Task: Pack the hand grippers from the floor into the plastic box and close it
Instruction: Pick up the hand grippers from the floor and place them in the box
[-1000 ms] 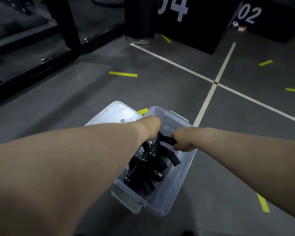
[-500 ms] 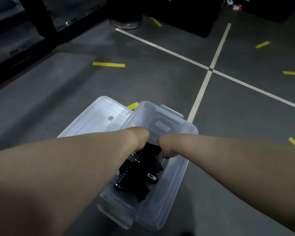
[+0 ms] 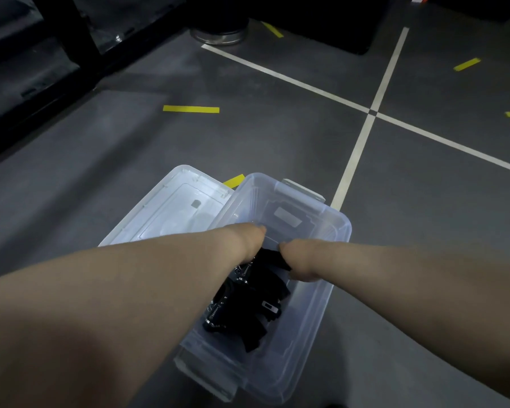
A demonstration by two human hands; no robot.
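Several hand grippers (image 3: pixel 245 315) sit low in the plastic box (image 3: pixel 321 313), seemingly bedded down so the lid (image 3: pixel 171 213) alongside can close. The right hand (image 3: pixel 302 265) grasps one; the left hand (image 3: pixel 248 240) hides its fingers.

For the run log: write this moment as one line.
left hand: in plastic box, grip hidden | right hand: grips hand grippers | lid: off, beside box

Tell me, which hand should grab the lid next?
Left, probably. The lid lies on the floor beside the box, by the left hand. The right hand grips a hand gripper and would have to cross the box.
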